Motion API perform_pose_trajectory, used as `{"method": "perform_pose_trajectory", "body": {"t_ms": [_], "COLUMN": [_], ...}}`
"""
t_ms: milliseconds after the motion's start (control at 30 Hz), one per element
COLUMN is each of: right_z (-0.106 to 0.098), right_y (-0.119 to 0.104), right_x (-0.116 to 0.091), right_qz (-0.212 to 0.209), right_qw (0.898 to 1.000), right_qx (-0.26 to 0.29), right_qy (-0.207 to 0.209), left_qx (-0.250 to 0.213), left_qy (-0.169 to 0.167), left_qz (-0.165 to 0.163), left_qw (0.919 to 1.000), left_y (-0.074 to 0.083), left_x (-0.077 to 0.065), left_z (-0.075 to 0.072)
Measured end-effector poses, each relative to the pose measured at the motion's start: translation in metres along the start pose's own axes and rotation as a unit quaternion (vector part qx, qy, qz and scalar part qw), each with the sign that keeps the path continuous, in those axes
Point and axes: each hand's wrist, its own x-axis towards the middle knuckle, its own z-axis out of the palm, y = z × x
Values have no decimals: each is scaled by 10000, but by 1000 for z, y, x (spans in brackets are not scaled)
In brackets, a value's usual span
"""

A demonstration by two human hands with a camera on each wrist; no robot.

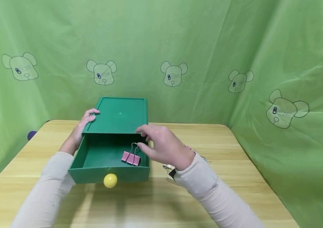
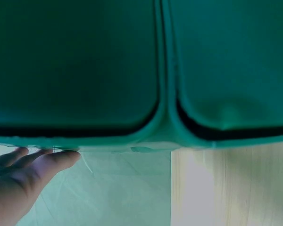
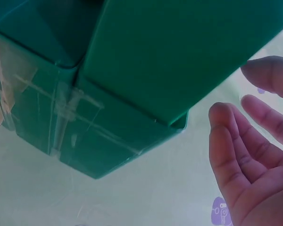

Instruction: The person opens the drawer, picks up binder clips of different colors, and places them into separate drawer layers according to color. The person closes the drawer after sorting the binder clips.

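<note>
A green drawer box (image 1: pixel 121 115) stands on the table with its drawer (image 1: pixel 90 174) pulled out toward me. Inside the drawer, near its right wall, is a pink binder clip (image 1: pixel 131 158) with its wire handles up. My left hand (image 1: pixel 85 124) rests against the left side of the box, fingers extended along it. Over the drawer's right side is my right hand (image 1: pixel 161 142), thumb tip close to the clip's handles in the head view. The right wrist view shows that hand's fingers (image 3: pixel 224 150) loosely bent, with nothing between them and the thumb.
On the wooden table (image 1: pixel 221 196), several small clips (image 1: pixel 204 159) lie partly hidden behind my right wrist. A yellow round knob (image 1: pixel 110 180) sticks out from the drawer front. Green curtain (image 1: pixel 138 38) with bear-head drawings surrounds the table's back and sides.
</note>
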Motion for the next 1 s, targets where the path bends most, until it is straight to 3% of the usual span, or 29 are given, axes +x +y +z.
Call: {"method": "perform_pose_trajectory", "body": {"t_ms": [500, 1000], "right_z": [-9, -9], "right_y": [21, 53], "right_x": [-12, -25], "right_qz": [404, 1245], "right_qw": [9990, 9918], "right_qx": [-30, -143], "right_qy": [176, 249], "left_qx": [64, 85], "left_qy": [32, 14], "left_qz": [4, -35], "left_qw": [10000, 10000], "left_y": [1, 1], "left_x": [-2, -1], "left_z": [0, 1]}}
